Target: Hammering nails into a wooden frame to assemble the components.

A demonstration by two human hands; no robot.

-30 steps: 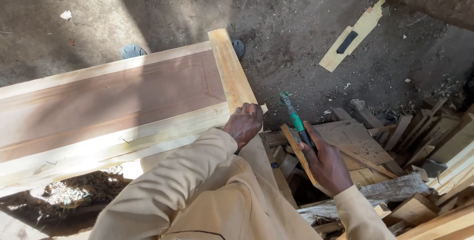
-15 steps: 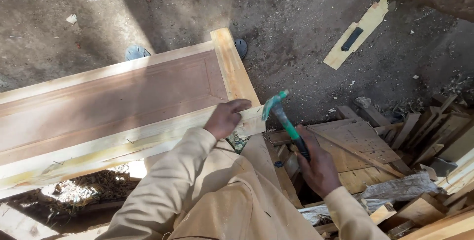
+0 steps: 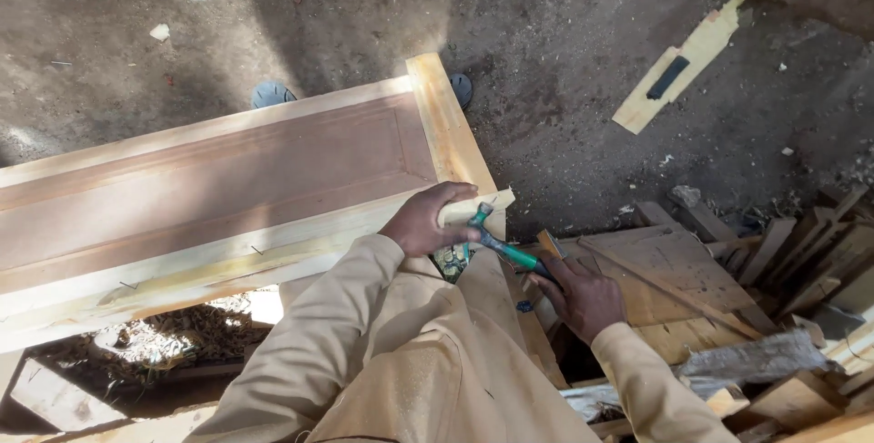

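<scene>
Dirt floor [image 3: 564, 61] fills the upper frame, w/ wood offcuts [image 3: 728, 270] piled lower right. Left hand [image 3: 426, 222] at centre is clamped over the corner of a wooden panel frame [image 3: 228, 188], fingers curled on its edge. Right hand [image 3: 583, 295], just right of centre, is closed round a green-handled hammer [image 3: 499, 243], head touching the frame corner beside the left fingers. Pale notched board [image 3: 683, 65] lies upper right.
</scene>
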